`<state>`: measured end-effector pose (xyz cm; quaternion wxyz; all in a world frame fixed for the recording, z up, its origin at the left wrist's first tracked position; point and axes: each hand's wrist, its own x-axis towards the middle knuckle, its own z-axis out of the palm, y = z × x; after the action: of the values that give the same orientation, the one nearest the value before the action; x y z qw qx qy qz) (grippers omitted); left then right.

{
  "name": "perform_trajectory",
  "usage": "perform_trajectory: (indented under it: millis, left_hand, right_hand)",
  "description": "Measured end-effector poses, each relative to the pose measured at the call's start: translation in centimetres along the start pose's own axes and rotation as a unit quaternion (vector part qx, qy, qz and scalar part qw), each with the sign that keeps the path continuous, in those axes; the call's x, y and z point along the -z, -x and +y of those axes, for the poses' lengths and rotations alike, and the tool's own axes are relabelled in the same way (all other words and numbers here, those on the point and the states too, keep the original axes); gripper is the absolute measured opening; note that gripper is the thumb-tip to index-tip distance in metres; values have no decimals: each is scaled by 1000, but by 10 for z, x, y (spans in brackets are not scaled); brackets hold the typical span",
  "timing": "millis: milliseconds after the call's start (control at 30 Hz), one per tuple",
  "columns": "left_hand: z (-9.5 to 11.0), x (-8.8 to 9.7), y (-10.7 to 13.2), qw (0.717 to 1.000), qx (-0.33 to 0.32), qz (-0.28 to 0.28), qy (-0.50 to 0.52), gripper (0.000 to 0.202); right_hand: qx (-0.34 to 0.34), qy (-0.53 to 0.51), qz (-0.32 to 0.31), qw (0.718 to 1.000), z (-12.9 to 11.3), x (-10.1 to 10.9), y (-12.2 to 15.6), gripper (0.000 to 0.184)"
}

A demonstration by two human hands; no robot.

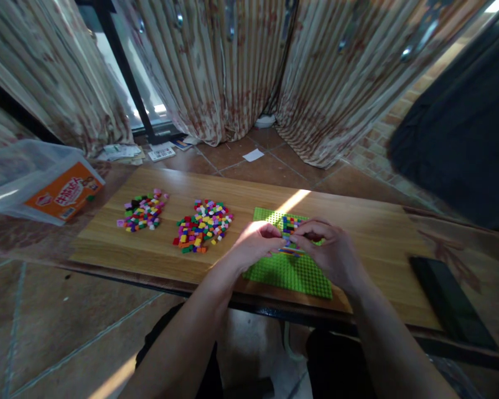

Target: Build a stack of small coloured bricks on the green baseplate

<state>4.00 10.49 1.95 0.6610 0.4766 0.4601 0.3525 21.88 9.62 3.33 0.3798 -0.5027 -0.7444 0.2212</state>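
Note:
A green studded baseplate (291,276) lies on the wooden board, and colourful toy bricks (290,223) are set on its upper middle part. Over these bricks my left hand (260,241) reaches in from the left, thumb and forefinger pinched. My right hand (330,246) comes from the right with its fingers curled and pinched too. The fingertips of both hands meet at a small bluish-purple toy brick (287,243); the fingers hide much of it. Whether it is pressed onto the plate I cannot tell.
Two heaps of loose bricks, a larger heap (203,224) and a smaller heap (144,211), lie left of the plate. A clear plastic tub (45,177) with an orange label stands at the far left. A dark flat object (451,299) lies at the right.

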Motion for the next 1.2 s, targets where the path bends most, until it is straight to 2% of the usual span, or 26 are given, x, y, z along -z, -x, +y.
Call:
perform_trajectory:
  millis: [67,133,200,267,333,367,433,500,567,667,767,933,1033,1200]
  left_hand:
    - [4,8,2,1000,-17,1,0,16]
    - [10,21,4,998,-39,44,15,18]
    - [18,39,6,991,-64,112,46,17]
    - [23,62,9,976,-82,195,49,16]
    - [26,89,15,955,-94,281,-20,14]
    - [26,102,19,939,-94,318,-89,13]
    - [24,126,30,881,-66,397,-250,11]
    - [22,145,43,817,-2,426,-388,11]
    - [20,156,55,795,62,396,-455,12]
    - [18,163,66,796,123,334,-490,17]
    - [14,163,67,791,150,289,-519,20]
    - [9,159,61,799,142,229,-538,18]
    - [9,153,58,804,134,208,-541,22]
    - [14,140,57,805,115,189,-551,24]
  right_hand:
    - [-5,-8,48,999,-3,1,-1,9]
    - [-5,-6,97,995,-8,1,-1,9]
    - [10,2,120,993,-13,-3,0,10]
    - [35,14,118,992,-17,-8,2,9]
    - [60,33,102,992,-22,-14,4,8]
    - [73,40,94,992,-23,-18,5,7]
    - [100,46,75,991,-26,-23,6,7]
    - [121,40,58,990,-30,-28,5,7]
    - [134,30,42,990,-34,-34,5,8]
    - [141,17,10,990,-40,-46,5,9]
    - [134,16,-45,990,-47,-68,6,11]
    - [103,68,-106,987,-59,-116,7,14]
    - [100,59,-105,988,-64,-140,5,18]
    - [95,93,-101,986,-59,-161,6,22]
